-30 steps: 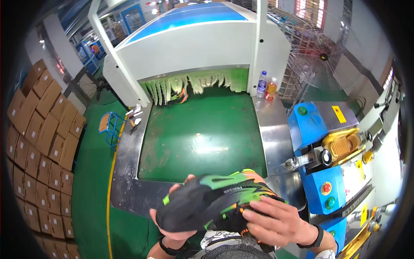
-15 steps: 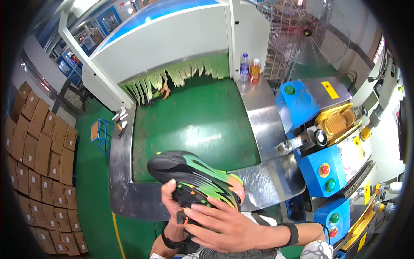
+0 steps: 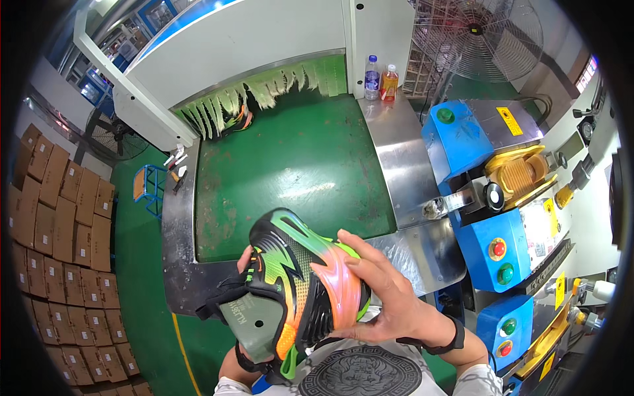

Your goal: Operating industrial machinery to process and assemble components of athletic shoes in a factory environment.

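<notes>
A black sneaker (image 3: pixel 300 264) with green, yellow and orange patterning is held up over the near edge of the conveyor, turned on its side. A grey-green shoe last (image 3: pixel 254 323) with a dark round hole fills its opening, and a green pull loop hangs at the heel. My right hand (image 3: pixel 393 290) grips it along the orange and green sole, thumb and fingers wrapped over the edge. Most of my left hand (image 3: pixel 245 259) is hidden behind the shoe; a fingertip shows by the laces. Another sneaker (image 3: pixel 239 122) lies under the fringe curtain at the far left.
The green conveyor belt (image 3: pixel 297 165) enters a white tunnel machine (image 3: pixel 264 39) and has metal borders. Two bottles (image 3: pixel 380 80) stand at the back right. Blue button boxes (image 3: pixel 492 251) line the right side. Stacked cartons (image 3: pixel 59 264) and a small stool (image 3: pixel 149 188) are at left.
The sneaker has been turned over, so its opening and the last now face me. My right hand has shifted from the laces to the sole; my left hand has gone behind the shoe.
</notes>
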The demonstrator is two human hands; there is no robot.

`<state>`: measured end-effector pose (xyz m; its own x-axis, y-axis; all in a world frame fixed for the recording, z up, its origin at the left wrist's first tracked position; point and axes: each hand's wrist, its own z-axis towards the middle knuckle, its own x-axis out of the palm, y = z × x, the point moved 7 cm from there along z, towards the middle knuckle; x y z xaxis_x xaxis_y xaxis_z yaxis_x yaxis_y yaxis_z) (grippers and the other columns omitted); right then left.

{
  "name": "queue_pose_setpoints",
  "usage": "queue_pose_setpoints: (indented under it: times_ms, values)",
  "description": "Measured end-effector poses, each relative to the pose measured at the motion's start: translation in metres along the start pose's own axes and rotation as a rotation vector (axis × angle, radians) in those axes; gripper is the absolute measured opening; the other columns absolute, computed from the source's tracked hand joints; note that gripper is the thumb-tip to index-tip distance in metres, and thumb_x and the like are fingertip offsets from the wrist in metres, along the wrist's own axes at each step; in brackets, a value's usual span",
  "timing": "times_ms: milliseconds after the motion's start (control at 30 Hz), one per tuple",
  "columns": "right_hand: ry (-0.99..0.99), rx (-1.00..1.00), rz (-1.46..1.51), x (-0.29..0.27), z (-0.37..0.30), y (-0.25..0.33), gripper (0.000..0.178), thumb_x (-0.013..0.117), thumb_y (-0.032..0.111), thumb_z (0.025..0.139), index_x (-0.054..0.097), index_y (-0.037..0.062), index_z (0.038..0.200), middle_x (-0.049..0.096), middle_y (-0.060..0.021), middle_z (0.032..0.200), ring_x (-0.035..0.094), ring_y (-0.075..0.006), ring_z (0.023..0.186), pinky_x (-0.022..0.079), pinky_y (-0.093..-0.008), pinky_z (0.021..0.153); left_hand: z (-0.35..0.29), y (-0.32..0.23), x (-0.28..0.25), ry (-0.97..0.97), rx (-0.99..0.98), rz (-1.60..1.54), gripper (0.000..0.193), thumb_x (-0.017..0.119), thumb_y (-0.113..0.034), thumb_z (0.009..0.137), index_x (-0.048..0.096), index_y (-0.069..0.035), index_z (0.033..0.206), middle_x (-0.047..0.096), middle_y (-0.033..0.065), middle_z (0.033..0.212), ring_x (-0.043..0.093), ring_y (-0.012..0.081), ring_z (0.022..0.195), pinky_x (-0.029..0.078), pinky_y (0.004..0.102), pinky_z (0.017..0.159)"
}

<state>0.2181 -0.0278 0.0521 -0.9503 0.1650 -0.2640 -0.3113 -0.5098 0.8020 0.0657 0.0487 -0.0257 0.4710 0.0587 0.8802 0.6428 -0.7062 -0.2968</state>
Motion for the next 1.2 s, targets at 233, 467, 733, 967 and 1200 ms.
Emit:
queue_pose_setpoints:
  times_ms: [233,467,733,967,1200]
  values:
    - [-0.014,-0.012,-0.016,-0.010,-0.006,0.003,0.085,0.090,0.025,0.060,0.047,0.0053,0.130,0.041,-0.0307,0.138,0.051,-0.0429,0.120,0.047,-0.0454,0.096,-0.011,0.026,0.017,0.069,-0.227,-0.098,0.062,0.042,-0.049,0.092,0.048,-0.003,0.134,0.055,0.0188,0.129,0.057,0.0320,0.114,0.044,0.0445,0.101]
    - [-0.011,-0.059,-0.022,-0.011,-0.019,0.007,0.080,0.089,0.032,0.061,0.051,0.0042,0.126,0.040,-0.0331,0.139,0.053,-0.0447,0.119,0.048,-0.0458,0.093,0.006,0.006,-0.020,0.041,-0.101,-0.016,0.065,0.044,-0.050,0.091,0.048,-0.002,0.134,0.055,0.0196,0.130,0.057,0.0327,0.114,0.045,0.0448,0.100]
    - [-0.031,-0.101,-0.040,-0.012,-0.032,0.014,0.063,0.081,0.031,0.072,0.054,0.0083,0.124,0.042,-0.0341,0.136,0.055,-0.0462,0.116,0.049,-0.0473,0.093,0.021,-0.019,-0.065,0.065,0.056,0.145,0.070,0.046,-0.054,0.088,0.048,-0.003,0.134,0.055,0.0210,0.129,0.057,0.0333,0.115,0.045,0.0453,0.099]
    - [-0.058,-0.155,-0.034,-0.013,-0.034,0.020,0.061,0.082,0.025,0.071,0.055,0.0084,0.123,0.044,-0.0336,0.135,0.055,-0.0463,0.115,0.049,-0.0486,0.094,0.013,-0.020,-0.041,0.006,0.070,0.136,0.071,0.044,-0.056,0.088,0.048,-0.003,0.135,0.055,0.0209,0.129,0.056,0.0329,0.116,0.043,0.0450,0.102]
    - [0.114,-0.077,-0.050,-0.012,-0.019,0.011,0.076,0.089,0.029,0.056,0.055,0.0040,0.120,0.033,-0.0260,0.144,0.040,-0.0449,0.130,0.041,-0.0483,0.104,0.010,0.015,-0.010,0.115,-0.182,-0.064,0.064,0.038,-0.051,0.093,0.046,-0.005,0.136,0.054,0.0180,0.132,0.057,0.0306,0.116,0.041,0.0446,0.104]
